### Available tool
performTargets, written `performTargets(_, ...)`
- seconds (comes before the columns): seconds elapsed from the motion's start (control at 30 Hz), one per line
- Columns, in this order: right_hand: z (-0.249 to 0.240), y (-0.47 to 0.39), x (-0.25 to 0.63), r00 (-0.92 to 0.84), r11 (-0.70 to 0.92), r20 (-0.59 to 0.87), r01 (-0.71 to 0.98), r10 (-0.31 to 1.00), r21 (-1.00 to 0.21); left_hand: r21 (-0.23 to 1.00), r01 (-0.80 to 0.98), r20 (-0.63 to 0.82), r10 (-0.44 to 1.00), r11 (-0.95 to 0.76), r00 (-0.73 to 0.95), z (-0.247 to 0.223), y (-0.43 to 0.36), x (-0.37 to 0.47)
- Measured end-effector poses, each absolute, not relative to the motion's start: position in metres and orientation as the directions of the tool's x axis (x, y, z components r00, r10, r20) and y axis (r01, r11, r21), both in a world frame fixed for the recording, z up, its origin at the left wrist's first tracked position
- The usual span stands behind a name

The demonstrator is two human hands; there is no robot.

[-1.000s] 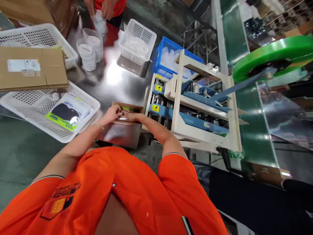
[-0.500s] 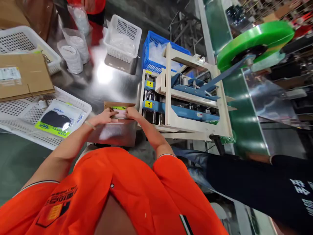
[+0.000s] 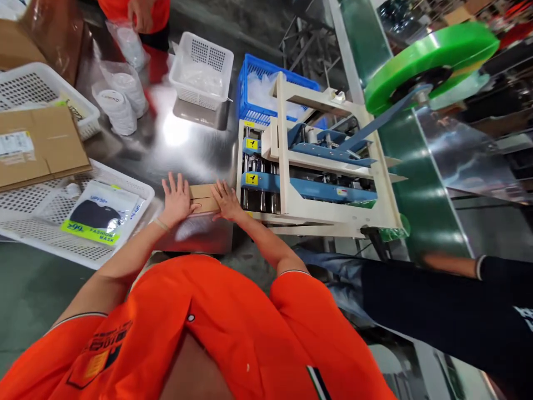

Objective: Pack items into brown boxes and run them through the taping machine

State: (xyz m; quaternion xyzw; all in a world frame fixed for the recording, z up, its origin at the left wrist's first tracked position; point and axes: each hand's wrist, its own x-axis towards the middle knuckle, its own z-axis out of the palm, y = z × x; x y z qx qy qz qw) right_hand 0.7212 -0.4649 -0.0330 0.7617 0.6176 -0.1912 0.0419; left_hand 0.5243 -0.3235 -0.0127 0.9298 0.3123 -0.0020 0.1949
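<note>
A small brown cardboard box (image 3: 204,199) lies on the metal table (image 3: 195,153), its top flaps folded over so the contents are hidden. My left hand (image 3: 178,200) lies against the box's left end with its fingers spread. At the right end, my right hand (image 3: 227,201) is spread too, its fingers resting on the cardboard. Farther left, packets with a dark mask (image 3: 95,214) sit in a white perforated tray (image 3: 145,194). A flattened brown carton (image 3: 54,139) with a white label lies above that tray.
Beyond my hands are a white basket (image 3: 208,100) and bagged white round items (image 3: 116,111). A taping machine (image 3: 308,191) with a green tape roll (image 3: 466,53) stands right, before a blue crate (image 3: 250,114). A person's dark sleeve (image 3: 499,269) is at right; another person's hand (image 3: 141,14) is at top.
The box's flaps have come down over the green-and-white packet, which no longer shows. Both my hands have opened and spread out at the box's ends. The person's arm at right has shifted right.
</note>
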Motion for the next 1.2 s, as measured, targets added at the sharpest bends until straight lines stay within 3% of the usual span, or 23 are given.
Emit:
performTargets(0.1,-0.056,-0.472,0.727,0.161,-0.232,-0.266,0.937,0.950,-0.262,0.232,0.536,-0.237,0.488,-0.812,0.840,-0.017,-0.325,0.526)
performTargets(0.2,-0.069,-0.466,0.743,0.138,-0.204,-0.192,0.901,0.972,-0.383,0.160,0.525,-0.220,0.489,-0.836,0.844,-0.024,-0.330,0.524)
performTargets(0.3,-0.083,-0.464,0.751,0.342,-0.343,-0.087,0.825,0.936,-0.449,0.176,0.520,-0.183,0.492,-0.836,0.851,-0.032,-0.319,0.534)
performTargets(0.43,-0.114,-0.474,0.737,0.772,-0.722,-0.093,0.536,0.629,-0.438,0.201,0.481,-0.139,0.461,-0.853,0.876,-0.039,-0.269,0.582)
performTargets(0.53,-0.144,-0.484,0.716,0.834,-0.830,-0.211,0.411,0.509,-0.377,0.215,0.380,-0.127,0.360,-0.900,0.924,-0.044,-0.228,0.639)
performTargets(0.63,-0.169,-0.492,0.703,0.817,-0.837,-0.237,0.446,0.526,-0.317,0.231,0.303,-0.103,0.286,-0.925,0.953,-0.051,-0.203,0.703)
performTargets(0.83,-0.194,-0.499,0.704,0.808,-0.828,-0.203,0.505,0.553,-0.243,0.370,0.211,-0.018,0.221,-0.905,0.975,-0.057,-0.241,0.845)
performTargets(0.97,-0.203,-0.509,0.709,0.809,-0.800,-0.097,0.543,0.580,-0.256,0.620,0.106,-0.024,0.117,-0.777,0.993,-0.047,-0.298,0.903)
performTargets(1.07,-0.204,-0.516,0.715,0.797,-0.770,-0.041,0.569,0.603,-0.289,0.762,0.000,0.159,0.188,-0.647,0.969,-0.049,-0.306,0.886)
performTargets(1.13,-0.201,-0.518,0.718,0.802,-0.769,-0.032,0.560,0.597,-0.309,0.774,-0.077,0.323,0.286,-0.629,0.902,-0.052,-0.284,0.832)
performTargets(1.2,-0.196,-0.516,0.721,0.827,-0.783,-0.019,0.524,0.561,-0.335,0.754,-0.025,0.398,0.425,-0.657,0.813,-0.050,-0.242,0.745)
